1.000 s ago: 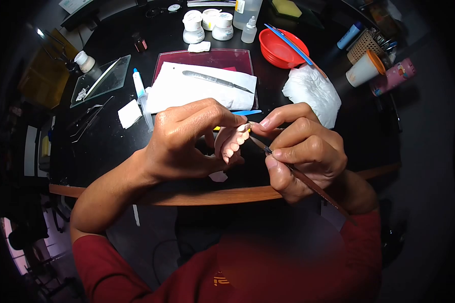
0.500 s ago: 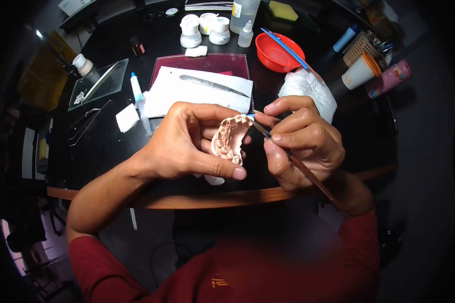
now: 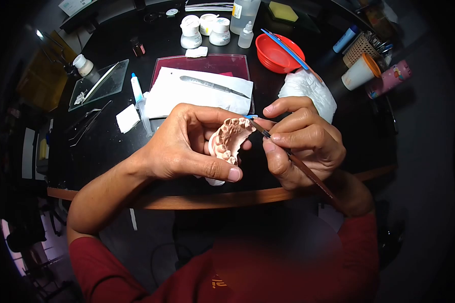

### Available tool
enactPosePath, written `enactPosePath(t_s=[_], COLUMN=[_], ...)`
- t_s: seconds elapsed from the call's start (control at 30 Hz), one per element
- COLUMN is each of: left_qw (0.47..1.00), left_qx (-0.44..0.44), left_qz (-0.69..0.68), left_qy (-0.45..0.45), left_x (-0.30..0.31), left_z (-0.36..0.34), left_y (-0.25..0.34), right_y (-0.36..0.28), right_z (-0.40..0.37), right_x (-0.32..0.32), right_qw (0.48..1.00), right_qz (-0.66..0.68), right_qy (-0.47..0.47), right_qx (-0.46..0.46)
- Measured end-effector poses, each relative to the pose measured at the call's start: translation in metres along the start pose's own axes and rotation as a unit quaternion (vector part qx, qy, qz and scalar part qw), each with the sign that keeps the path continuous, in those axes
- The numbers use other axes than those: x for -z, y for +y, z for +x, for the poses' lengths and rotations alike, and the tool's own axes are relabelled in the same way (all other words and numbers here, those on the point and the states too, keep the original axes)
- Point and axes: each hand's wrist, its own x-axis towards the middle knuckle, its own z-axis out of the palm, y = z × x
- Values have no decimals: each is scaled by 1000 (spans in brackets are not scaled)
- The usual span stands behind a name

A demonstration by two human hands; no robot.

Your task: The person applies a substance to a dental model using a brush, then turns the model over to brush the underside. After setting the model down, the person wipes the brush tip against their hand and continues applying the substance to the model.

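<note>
A pinkish-beige dental cast [image 3: 231, 139] with a curved row of teeth is held up over the front of the table by my left hand [image 3: 177, 146]. My left thumb presses along its near end, and the index finger curls over the far side. Between thumb and fingers, my right hand [image 3: 308, 141] pinches a thin brush [image 3: 308, 174] with a brown handle. The dark tip of the brush points left, right at the far right end of the tooth row. A small blue bit [image 3: 251, 116] shows just behind that end, mostly hidden.
Behind the cast, a scalpel [image 3: 212, 86] lies on white paper [image 3: 169, 101] over a dark red tray [image 3: 207, 61]. A red bowl [image 3: 275, 59] with brushes across it and a crumpled tissue [image 3: 308, 93] are at right. To the left are a syringe [image 3: 139, 98], tweezers [image 3: 90, 123] and a glass slab [image 3: 111, 83].
My left hand has tilted the cast slightly, shifting it a little left and down. The brush stays at its far right end, with my right hand almost still.
</note>
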Motion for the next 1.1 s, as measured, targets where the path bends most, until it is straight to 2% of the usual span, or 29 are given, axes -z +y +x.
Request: enactPosePath(t_s=[0.3,0.47,0.63,0.73,1.1], left_qw=[1000,999,999,1000,1000], left_qx=[-7,31,32,-7,-3], left_qz=[18,35,41,11,12], left_qy=[3,15,12,-3,-2], left_x=[0,1,0,1,0], left_z=[0,0,0,1,-1], left_y=[0,2,5,-2,0], right_y=[-1,1,0,2,-1], right_z=[1,1,1,1,1], right_x=[0,-8,-6,-7,-7], right_qw=[1000,998,999,998,998], right_qz=[-2,-8,-10,-12,2], right_qy=[-2,59,51,55,58], right_qx=[-5,-2,-5,3,-9])
